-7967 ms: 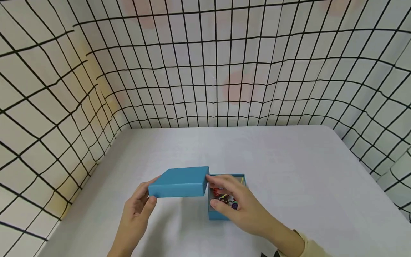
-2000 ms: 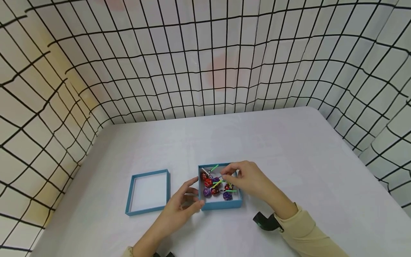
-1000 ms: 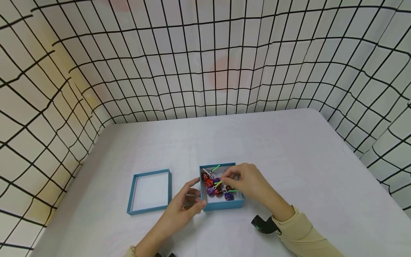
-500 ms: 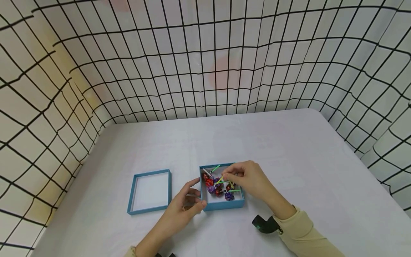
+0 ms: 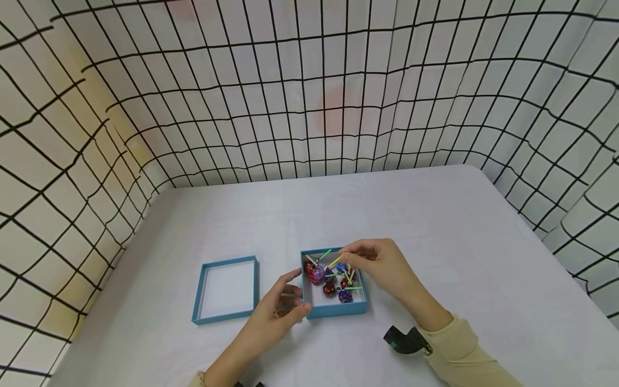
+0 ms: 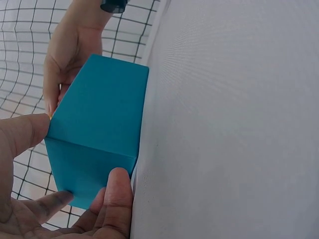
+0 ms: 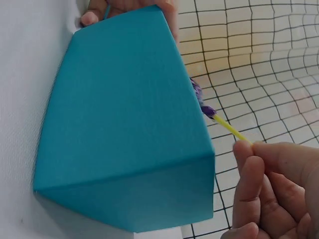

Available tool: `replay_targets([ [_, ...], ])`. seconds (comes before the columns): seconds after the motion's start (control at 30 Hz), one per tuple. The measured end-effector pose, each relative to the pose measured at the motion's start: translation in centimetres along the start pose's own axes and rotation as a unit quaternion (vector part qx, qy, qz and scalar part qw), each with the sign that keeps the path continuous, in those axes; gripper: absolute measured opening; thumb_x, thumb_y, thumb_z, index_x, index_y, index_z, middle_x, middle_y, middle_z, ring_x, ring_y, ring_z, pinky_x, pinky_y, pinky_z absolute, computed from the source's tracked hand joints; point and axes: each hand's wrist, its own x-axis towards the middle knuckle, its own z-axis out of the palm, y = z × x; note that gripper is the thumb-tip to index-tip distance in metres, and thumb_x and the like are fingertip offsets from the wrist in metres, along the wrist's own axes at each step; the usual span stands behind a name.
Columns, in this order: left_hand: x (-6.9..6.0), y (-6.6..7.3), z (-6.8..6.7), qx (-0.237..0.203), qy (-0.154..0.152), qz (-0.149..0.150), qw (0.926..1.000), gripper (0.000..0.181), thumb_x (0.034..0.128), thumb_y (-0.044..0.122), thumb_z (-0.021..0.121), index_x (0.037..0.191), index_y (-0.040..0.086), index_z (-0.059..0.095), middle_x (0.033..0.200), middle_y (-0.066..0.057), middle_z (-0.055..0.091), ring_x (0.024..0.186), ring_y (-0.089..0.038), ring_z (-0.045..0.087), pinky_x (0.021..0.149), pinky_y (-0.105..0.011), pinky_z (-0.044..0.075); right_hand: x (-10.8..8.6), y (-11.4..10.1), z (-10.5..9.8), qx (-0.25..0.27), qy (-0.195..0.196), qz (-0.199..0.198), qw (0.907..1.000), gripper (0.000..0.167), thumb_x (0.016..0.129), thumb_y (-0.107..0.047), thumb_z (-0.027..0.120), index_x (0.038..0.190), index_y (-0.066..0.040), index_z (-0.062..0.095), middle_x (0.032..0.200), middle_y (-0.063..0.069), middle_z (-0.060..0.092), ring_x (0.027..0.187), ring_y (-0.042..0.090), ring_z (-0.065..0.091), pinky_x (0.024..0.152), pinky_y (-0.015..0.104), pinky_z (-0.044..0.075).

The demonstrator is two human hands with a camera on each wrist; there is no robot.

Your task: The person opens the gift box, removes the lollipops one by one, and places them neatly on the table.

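Observation:
A blue box [image 5: 337, 310] stands on the white table, holding several wrapped lollipops in red, purple and blue. My right hand [image 5: 387, 267] pinches the yellow stick of a purple lollipop [image 5: 318, 275] over the box. In the right wrist view, thumb and finger of that hand [image 7: 279, 184] hold the stick's end [image 7: 229, 128], the candy partly hidden behind the box wall [image 7: 124, 104]. My left hand [image 5: 274, 312] touches the box's left side. In the left wrist view, the fingertips of that hand [image 6: 65, 199] rest against the blue wall [image 6: 99, 104].
The blue lid [image 5: 225, 315] lies upturned on the table [image 5: 290, 215], left of my left hand. Black netting [image 5: 309, 81] over white cloth surrounds the back and sides. A black device [image 5: 404, 340] is at my right sleeve.
Over the last second my right hand has risen and moved slightly right with the yellow stick. The purple lollipop has shifted up in the box, and blue wrappers show. My left hand has stayed put.

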Motion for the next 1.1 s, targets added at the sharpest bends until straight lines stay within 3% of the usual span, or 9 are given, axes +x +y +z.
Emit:
replay_targets([
  [0.13, 0.0, -0.1, 0.0, -0.002, 0.001, -0.004, 1.0, 0.068, 0.1041, 0.02, 0.073, 0.164, 0.019, 0.041, 0.134, -0.018, 0.059, 0.109, -0.021, 0.064, 0.086, -0.021, 0.056, -0.2, 0.3, -0.7, 0.01, 0.02, 0.003, 0.9997, 0.018, 0.102, -0.024, 0.076, 0.112, -0.01, 0.082, 0.104, 0.008, 0.082, 0.094, 0.025, 0.077, 0.086, 0.033, 0.064],
  [0.37, -0.1, -0.1, 0.0, -0.003, 0.001, -0.007, 1.0, 0.068, 0.104, 0.019, 0.073, 0.164, 0.019, 0.041, 0.134, -0.018, 0.059, 0.109, -0.022, 0.064, 0.085, -0.021, 0.056, -0.9, 1.5, -2.7, 0.001, 0.051, 0.016, 0.9986, 0.021, 0.104, -0.022, 0.074, 0.118, -0.006, 0.08, 0.108, 0.006, 0.083, 0.099, 0.029, 0.078, 0.087, 0.028, 0.061],
  [0.53, -0.1, -0.2, 0.0, -0.002, 0.001, -0.007, 1.0, 0.068, 0.1041, 0.02, 0.073, 0.164, 0.019, 0.041, 0.134, -0.018, 0.059, 0.108, -0.022, 0.064, 0.085, -0.022, 0.056, -1.4, 2.4, -4.4, 0.007, 0.075, 0.021, 0.9969, 0.025, 0.105, -0.021, 0.073, 0.122, -0.004, 0.079, 0.109, 0.006, 0.083, 0.098, 0.021, 0.078, 0.087, 0.027, 0.061],
  [0.8, 0.0, -0.2, -0.1, -0.005, -0.002, -0.008, 1.0, 0.069, 0.1039, 0.019, 0.073, 0.164, 0.019, 0.04, 0.134, -0.019, 0.058, 0.107, -0.022, 0.065, 0.085, -0.021, 0.057, -2.4, 3.8, -7.0, 0.043, 0.094, 0.047, 0.9935, 0.036, 0.104, -0.025, 0.074, 0.128, 0.001, 0.075, 0.099, -0.017, 0.081, 0.092, 0.012, 0.073, 0.081, 0.02, 0.054],
  [0.93, 0.1, -0.3, -0.1, -0.003, -0.002, -0.009, 1.0, 0.069, 0.1039, 0.019, 0.074, 0.164, 0.02, 0.04, 0.134, -0.018, 0.058, 0.107, -0.022, 0.065, 0.085, -0.021, 0.057, -2.7, 4.7, -8.1, 0.064, 0.103, 0.045, 0.9915, 0.035, 0.104, -0.023, 0.074, 0.127, 0.003, 0.074, 0.097, -0.02, 0.08, 0.089, 0.01, 0.072, 0.078, 0.019, 0.054],
  [1.1, 0.1, -0.3, -0.2, -0.007, -0.005, -0.007, 0.9999, 0.069, 0.1037, 0.019, 0.074, 0.164, 0.02, 0.04, 0.135, -0.019, 0.058, 0.107, -0.022, 0.064, 0.085, -0.022, 0.057, -2.7, 6.3, -9.2, 0.075, 0.109, 0.062, 0.9892, 0.027, 0.104, -0.024, 0.074, 0.125, -0.007, 0.079, 0.098, -0.021, 0.08, 0.09, 0.008, 0.072, 0.08, 0.02, 0.055],
])
